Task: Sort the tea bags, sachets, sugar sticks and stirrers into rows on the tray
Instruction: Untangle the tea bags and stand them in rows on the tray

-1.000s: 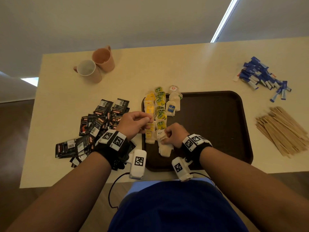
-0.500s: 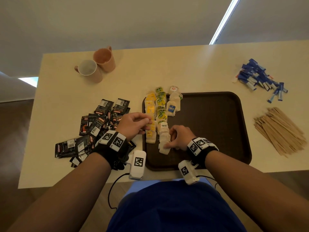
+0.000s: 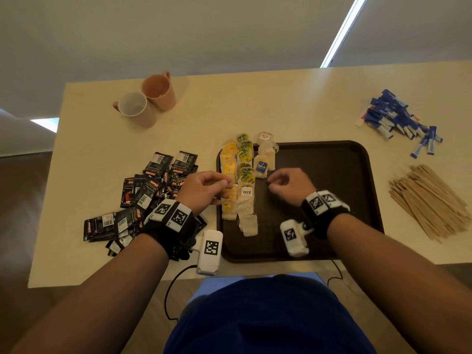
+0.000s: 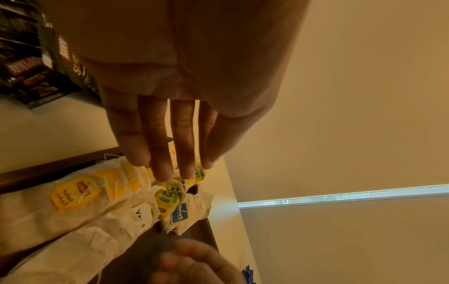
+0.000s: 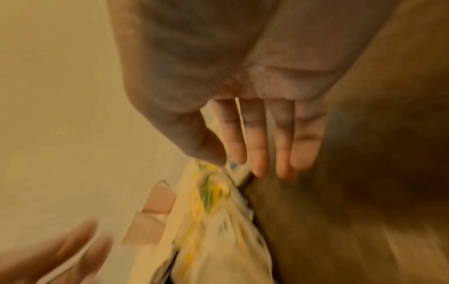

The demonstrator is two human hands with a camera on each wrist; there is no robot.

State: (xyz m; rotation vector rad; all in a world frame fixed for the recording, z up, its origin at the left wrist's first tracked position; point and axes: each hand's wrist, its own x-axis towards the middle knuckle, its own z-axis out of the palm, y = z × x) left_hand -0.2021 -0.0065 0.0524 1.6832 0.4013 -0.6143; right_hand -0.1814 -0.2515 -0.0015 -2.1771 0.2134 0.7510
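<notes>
The table (image 3: 229,103) is a pale, smooth laminate top. On it sits the tray (image 3: 332,190), dark brown with rounded corners and a raised rim; most of its right side is bare. Outside the tray lie three unsorted heaps: glossy black sachets (image 3: 153,185) to the left, flat wooden stirrers (image 3: 431,200) to the right, and blue-and-white sugar sticks (image 3: 398,121) at the far right. Two pink mugs (image 3: 148,103) stand at the far left.

The tea bags (image 3: 242,180) occupy the tray's left edge in roughly three overlapping columns: soft, creased white paper pouches with strings and small yellow, green, blue or white tags. The far ends overhang the rim.

The left hand (image 3: 204,190) hovers over the yellow-tagged column, fingers curled in the head view; the wrist view shows them extended above the bags, holding nothing. The right hand (image 3: 288,185) is loosely curled beside the blue-tagged bag; its wrist view is blurred, so whether it pinches a string or tag cannot be determined.

Judgement: the step in hand is straightening the tea-bag rows. It is best done by nudging each limp pouch by its body, keeping strings tucked and columns parallel to the rim, leaving room for three further rows.
</notes>
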